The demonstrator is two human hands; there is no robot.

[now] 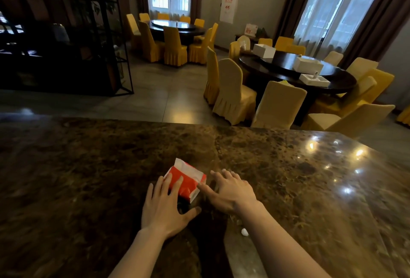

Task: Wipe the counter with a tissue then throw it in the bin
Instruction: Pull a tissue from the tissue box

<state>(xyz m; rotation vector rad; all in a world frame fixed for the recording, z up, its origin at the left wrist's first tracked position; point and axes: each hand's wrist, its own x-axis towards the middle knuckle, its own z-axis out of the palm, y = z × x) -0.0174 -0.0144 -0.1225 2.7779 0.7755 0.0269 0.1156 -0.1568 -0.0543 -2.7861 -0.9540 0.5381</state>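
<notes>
low in the frame's centre, your left hand [163, 205] is pressing flat on the light, crinkly tissue pack [186, 180] without gripping, while your right hand [230, 190] is lying open and empty beside its white edge, the likely spot to pinch.

Restaurant dining hall: round tables [297, 69], covered chairs [233, 91].

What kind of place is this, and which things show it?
Probably a restaurant or banquet hall: large round dark dining tables, many chairs in yellow covers, and a long marble counter in front, where both hands reach a tissue pack.
</notes>
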